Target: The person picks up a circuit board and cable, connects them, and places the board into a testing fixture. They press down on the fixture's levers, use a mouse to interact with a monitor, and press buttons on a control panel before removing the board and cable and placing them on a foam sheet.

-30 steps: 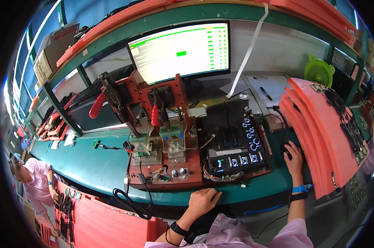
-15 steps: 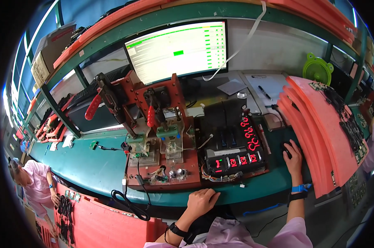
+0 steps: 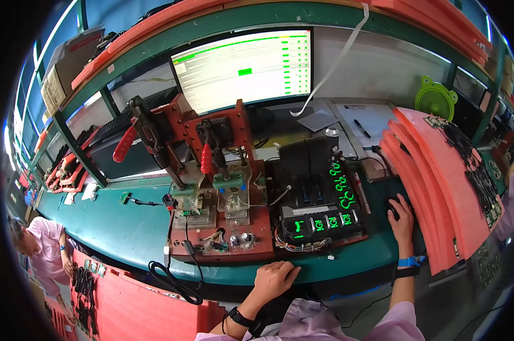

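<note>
My left hand rests at the front edge of the green bench, fingers curled in and no object showing in it. Over on the right, my right hand is closed on a black computer mouse. Between and beyond my hands sits a black test box with green lit digits and a row of switches. Left of it stands a red test fixture with two toggle clamps. Their red handles are raised, and a small circuit board lies under the left clamp.
A bright monitor stands behind the fixture. Stacked pink foam sheets with cabled boards rise beside my right hand. A black cable hangs off the front edge. At lower left, a co-worker handles cables on pink foam.
The lit digits on the test box have turned from red to green. My view has shifted slightly. Both hands stay in place, the right one on the mouse.
</note>
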Available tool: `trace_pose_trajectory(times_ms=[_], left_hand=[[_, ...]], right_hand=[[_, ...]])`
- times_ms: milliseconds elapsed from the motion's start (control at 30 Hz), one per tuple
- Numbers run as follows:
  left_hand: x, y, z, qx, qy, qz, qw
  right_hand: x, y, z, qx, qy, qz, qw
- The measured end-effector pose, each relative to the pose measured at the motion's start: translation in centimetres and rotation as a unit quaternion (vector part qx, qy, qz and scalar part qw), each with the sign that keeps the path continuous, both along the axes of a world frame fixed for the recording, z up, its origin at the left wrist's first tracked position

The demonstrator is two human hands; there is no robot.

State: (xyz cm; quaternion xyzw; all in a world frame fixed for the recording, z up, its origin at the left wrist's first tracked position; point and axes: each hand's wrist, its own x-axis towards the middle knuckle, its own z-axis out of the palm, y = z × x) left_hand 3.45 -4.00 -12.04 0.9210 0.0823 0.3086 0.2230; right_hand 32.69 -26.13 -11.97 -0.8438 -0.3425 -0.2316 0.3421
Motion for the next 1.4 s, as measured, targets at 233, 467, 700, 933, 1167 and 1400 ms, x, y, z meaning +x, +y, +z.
trace_pose_trajectory(times_ms=[233,467,700,933,1167,1400], left_hand=[[0.8,-0.2,0.0,-0.006,0.009,-0.061,0.998],[0.2,1.3,-0.6,-0.004,-0.019,0.017,1.0],[1.2,-0.7,-1.3,0.015,0.0,-0.011,1.0],[0.7,0.0,-0.8,0.011,0.009,0.011,1.0],[0.9,-0.1,-0.1,-0.03,0.043,0.003,0.999],[-2.8,0.5,4.7,-0.032,0.178,-0.008,0.983]], right_hand=[[-0.1,-1.7,-0.6,0.002,-0.015,-0.02,1.0],[1.2,1.8,-1.1,0.014,-0.007,-0.008,1.0],[0.8,-1.8,-1.3,0.008,0.019,-0.034,0.999],[1.1,0.0,-1.2,0.014,0.022,-0.03,0.999],[0.1,-0.5,-0.1,0.04,0.0,-0.04,0.998],[-0.2,0.0,-0.7,0.02,-0.014,-0.011,1.0]])
